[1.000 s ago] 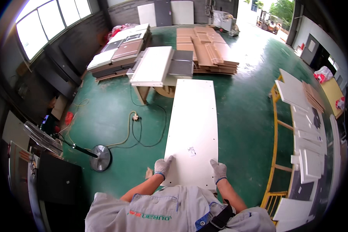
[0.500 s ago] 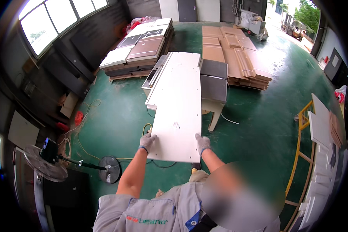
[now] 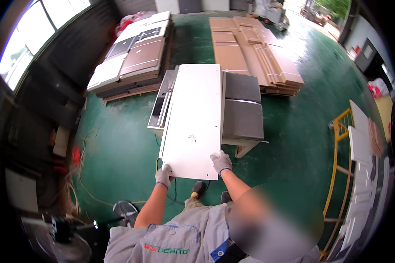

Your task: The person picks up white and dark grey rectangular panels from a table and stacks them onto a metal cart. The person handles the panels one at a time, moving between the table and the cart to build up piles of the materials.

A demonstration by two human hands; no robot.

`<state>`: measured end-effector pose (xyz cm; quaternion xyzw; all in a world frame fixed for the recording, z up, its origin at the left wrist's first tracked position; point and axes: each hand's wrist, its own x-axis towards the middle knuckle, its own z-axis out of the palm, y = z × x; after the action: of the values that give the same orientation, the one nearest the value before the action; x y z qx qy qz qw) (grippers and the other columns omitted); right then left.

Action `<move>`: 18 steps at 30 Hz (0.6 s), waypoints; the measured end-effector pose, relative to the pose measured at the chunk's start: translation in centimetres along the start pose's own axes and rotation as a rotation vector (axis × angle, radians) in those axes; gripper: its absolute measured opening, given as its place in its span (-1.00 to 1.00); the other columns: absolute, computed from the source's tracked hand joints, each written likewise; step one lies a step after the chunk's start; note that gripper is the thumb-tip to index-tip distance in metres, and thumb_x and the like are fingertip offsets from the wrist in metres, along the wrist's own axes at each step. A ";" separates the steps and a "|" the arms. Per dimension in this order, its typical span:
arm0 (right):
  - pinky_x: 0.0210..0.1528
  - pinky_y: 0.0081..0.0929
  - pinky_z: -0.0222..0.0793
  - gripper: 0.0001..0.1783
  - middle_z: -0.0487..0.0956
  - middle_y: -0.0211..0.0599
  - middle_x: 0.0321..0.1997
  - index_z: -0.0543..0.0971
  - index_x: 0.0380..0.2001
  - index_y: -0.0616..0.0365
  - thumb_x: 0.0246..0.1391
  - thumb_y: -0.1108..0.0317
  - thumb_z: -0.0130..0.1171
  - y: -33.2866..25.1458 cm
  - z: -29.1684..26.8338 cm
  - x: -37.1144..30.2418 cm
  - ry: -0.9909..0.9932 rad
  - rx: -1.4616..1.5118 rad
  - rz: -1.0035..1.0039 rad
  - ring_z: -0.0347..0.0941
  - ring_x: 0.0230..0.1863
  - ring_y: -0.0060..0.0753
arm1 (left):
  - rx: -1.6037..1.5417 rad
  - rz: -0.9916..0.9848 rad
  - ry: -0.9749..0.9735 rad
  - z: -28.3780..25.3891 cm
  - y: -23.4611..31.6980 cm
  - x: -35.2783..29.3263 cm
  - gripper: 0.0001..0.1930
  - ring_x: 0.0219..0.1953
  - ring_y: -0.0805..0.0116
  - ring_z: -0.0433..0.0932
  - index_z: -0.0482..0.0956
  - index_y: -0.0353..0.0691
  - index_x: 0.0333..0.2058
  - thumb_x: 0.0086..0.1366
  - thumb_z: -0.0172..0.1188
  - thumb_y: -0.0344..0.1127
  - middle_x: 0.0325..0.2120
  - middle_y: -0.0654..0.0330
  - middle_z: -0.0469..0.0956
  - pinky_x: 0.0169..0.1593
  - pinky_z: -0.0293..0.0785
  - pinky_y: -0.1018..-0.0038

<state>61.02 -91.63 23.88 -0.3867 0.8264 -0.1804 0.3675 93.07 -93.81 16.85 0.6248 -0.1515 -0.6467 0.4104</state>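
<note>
Extending forward between hands (image 3: pixel 163 176), white panel (image 3: pixel 193 116)

Smooth white panel (image 3: pixel 196 120), knit cloth gloves (image 3: pixel 222 162), glossy floor (image 3: pixel 118 138)

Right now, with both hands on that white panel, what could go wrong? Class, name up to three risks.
1. The left hand and right hand both hold the near end of the panel, so its far end may be hard to steer.
2. A dark cord lies on the floor near the left shoe; a step might catch it.
3. A grey block sits to the panel's right; a sideways swing could scrape it.
</note>
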 end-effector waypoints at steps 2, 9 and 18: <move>0.31 -0.10 0.33 -0.25 0.48 0.18 0.24 0.45 0.26 0.12 0.17 -0.16 0.20 -0.5 0.7 1.0 0.051 -0.008 0.022 0.41 0.29 0.11 | 0.016 -0.057 0.022 0.8 1.6 0.6 -0.56 -0.14 0.23 0.63 0.50 -0.19 0.13 0.38 0.19 -0.10 -0.10 0.16 0.59 -0.21 0.69 0.23; 0.31 -0.13 0.34 -0.18 0.47 0.23 0.26 0.41 0.28 0.29 0.17 -0.13 0.23 -1.0 2.5 0.6 0.175 0.081 0.013 0.41 0.29 0.15 | 0.106 -0.053 -0.048 1.0 4.7 1.2 -0.49 -0.04 0.19 0.60 0.46 -0.23 0.17 0.36 0.23 -0.06 -0.02 0.11 0.54 -0.12 0.67 0.19; 0.46 -0.21 0.17 0.02 0.20 0.28 0.47 0.11 0.43 0.40 0.16 -0.08 0.25 0.3 6.0 0.3 0.202 0.240 -0.101 0.19 0.46 0.14 | 0.825 0.387 -0.225 1.6 9.3 8.2 -0.50 -0.11 0.15 0.65 0.55 -0.35 0.02 0.36 0.22 0.00 -0.16 -0.06 0.68 0.03 0.51 0.29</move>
<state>65.20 -91.78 19.60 -0.3612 0.8111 -0.3340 0.3165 95.72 -106.01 18.08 0.6219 -0.5532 -0.5080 0.2218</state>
